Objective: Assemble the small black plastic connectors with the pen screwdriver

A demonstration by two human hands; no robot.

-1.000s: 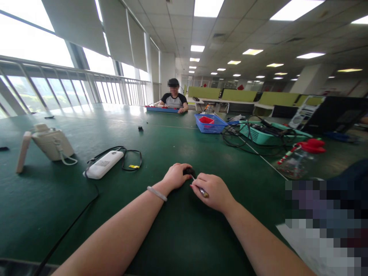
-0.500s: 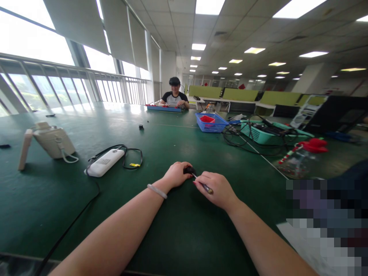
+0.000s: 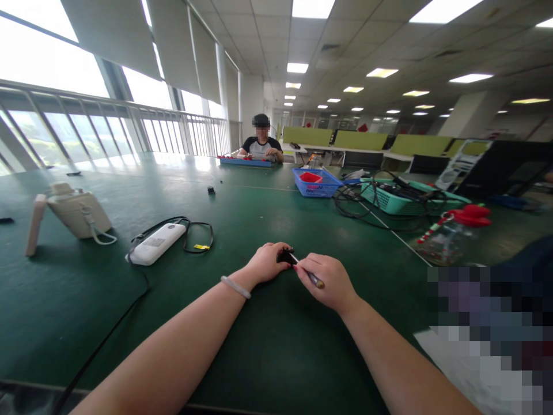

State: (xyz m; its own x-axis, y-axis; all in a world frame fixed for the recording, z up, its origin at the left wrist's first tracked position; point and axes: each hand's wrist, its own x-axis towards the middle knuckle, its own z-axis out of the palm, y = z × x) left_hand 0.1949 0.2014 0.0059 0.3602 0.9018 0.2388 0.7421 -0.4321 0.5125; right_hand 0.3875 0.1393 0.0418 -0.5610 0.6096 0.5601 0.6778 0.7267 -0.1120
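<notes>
My left hand (image 3: 266,262) is closed around a small black part (image 3: 284,256), its kind too small to make out, on the green tabletop (image 3: 276,357). A thin-shafted screwdriver (image 3: 318,282) with a brownish handle end sits in the closed fingers of my right hand (image 3: 330,282). Its metal shaft points up and left, and the tip meets or nearly meets the black part. Much of the handle is hidden by my fingers.
A white power bank-like device (image 3: 158,244) with a black cord and a beige bottle (image 3: 78,210) stand left. A blue basket (image 3: 317,187), a green basket (image 3: 397,202) with cables and a red-lidded bottle (image 3: 458,236) are right. Another person (image 3: 261,144) sits opposite.
The black part has tipped in my left fingers, showing more of its dark side. My right hand and the screwdriver have shifted slightly to the right.
</notes>
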